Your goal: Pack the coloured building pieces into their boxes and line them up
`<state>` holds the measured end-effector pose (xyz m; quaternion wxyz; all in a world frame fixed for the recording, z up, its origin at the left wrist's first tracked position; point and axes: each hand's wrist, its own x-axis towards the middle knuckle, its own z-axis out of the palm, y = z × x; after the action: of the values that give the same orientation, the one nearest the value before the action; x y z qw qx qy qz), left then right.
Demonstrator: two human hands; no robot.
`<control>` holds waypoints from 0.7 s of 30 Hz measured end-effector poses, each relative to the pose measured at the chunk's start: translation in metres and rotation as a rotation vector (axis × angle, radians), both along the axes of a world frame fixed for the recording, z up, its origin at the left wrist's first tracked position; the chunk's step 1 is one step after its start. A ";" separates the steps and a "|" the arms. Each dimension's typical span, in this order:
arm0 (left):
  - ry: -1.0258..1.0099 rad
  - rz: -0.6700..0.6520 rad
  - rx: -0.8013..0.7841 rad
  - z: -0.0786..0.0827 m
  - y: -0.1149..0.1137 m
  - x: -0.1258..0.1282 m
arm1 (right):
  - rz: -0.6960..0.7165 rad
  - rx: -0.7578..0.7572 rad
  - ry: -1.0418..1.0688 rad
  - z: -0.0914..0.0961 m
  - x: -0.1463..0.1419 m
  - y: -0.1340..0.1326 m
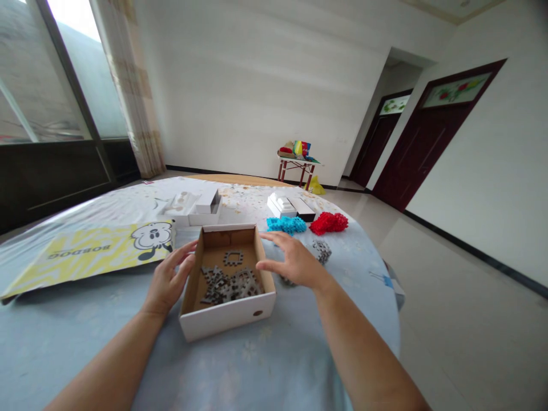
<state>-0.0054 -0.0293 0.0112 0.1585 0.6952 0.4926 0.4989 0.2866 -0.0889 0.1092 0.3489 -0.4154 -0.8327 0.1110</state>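
An open cardboard box (225, 315) sits on the table in front of me, with several grey interlocking pieces (229, 282) lying inside it. My left hand (169, 278) rests against the box's left wall, fingers apart and holding nothing. My right hand (291, 260) hovers flat over the box's right wall, fingers spread and empty. More grey pieces (322, 249) lie on the cloth just beyond my right hand.
A blue pile (286, 224) and a red pile (329, 222) of pieces lie further back. White boxes (204, 209) and a white-and-black box (291, 206) stand behind. A yellow flat carton (85, 251) lies at the left. The table's edge (391, 297) curves at the right.
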 end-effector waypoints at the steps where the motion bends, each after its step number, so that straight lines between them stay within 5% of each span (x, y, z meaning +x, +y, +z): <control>1: -0.002 -0.004 -0.002 0.000 0.000 0.000 | -0.041 0.012 0.007 0.002 0.010 0.002; 6: -0.010 -0.017 -0.003 0.000 0.000 0.000 | -0.248 -0.060 -0.121 0.002 0.063 0.009; 10: 0.000 -0.025 -0.012 0.000 0.001 0.000 | -0.271 -0.245 -0.398 -0.011 0.093 0.014; 21: 0.018 0.001 -0.023 0.003 -0.001 0.000 | -0.260 -0.305 -0.587 -0.029 0.101 0.025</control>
<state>-0.0050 -0.0308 0.0145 0.1621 0.6975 0.5000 0.4871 0.3871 -0.0640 0.0801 0.0398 -0.5794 -0.8115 0.0646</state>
